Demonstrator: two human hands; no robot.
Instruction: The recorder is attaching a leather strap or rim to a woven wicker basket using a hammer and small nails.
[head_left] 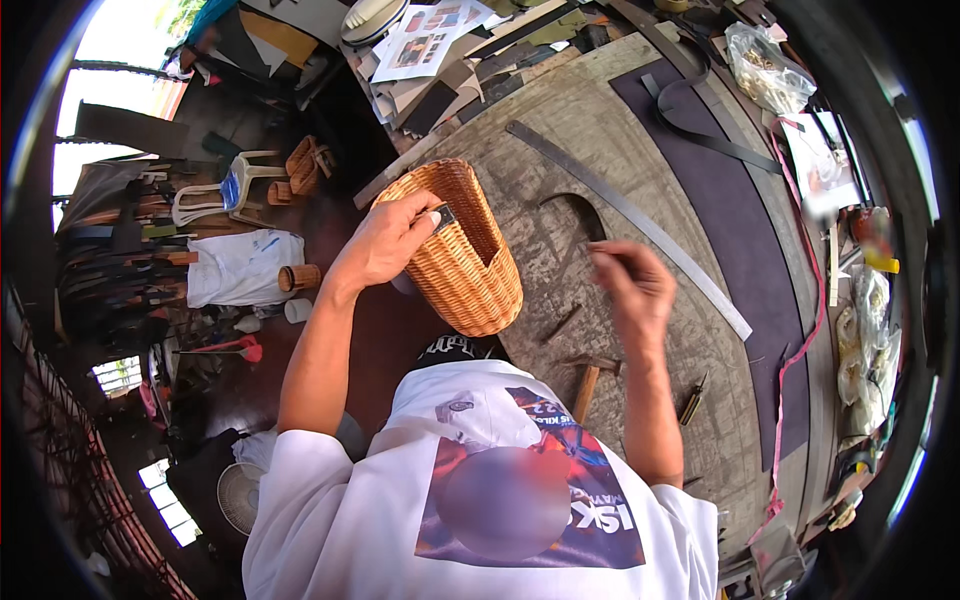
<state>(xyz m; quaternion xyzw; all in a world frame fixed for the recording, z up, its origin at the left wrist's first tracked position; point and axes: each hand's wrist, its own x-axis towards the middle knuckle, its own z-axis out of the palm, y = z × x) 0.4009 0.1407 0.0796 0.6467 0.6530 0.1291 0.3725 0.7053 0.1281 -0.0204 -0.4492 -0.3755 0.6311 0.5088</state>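
My left hand [385, 240] grips the rim of a woven wicker basket [470, 265] and pinches a small dark strap piece [445, 215] against it. The basket stands tilted at the edge of a worn wooden workbench [560, 130]. My right hand [632, 288] hovers over the bench to the right of the basket. It is blurred, with the fingertips drawn together, and whether they pinch something small I cannot tell. A curved dark leather strip [583, 212] lies on the bench between basket and right hand.
A long metal strip [640, 230] crosses the bench diagonally. A hammer [588, 385] and small tools [692, 402] lie near my right forearm. A dark leather sheet [745, 240], a pink cord [800, 340] and a plastic bag [765, 65] are further right. Cluttered floor at left.
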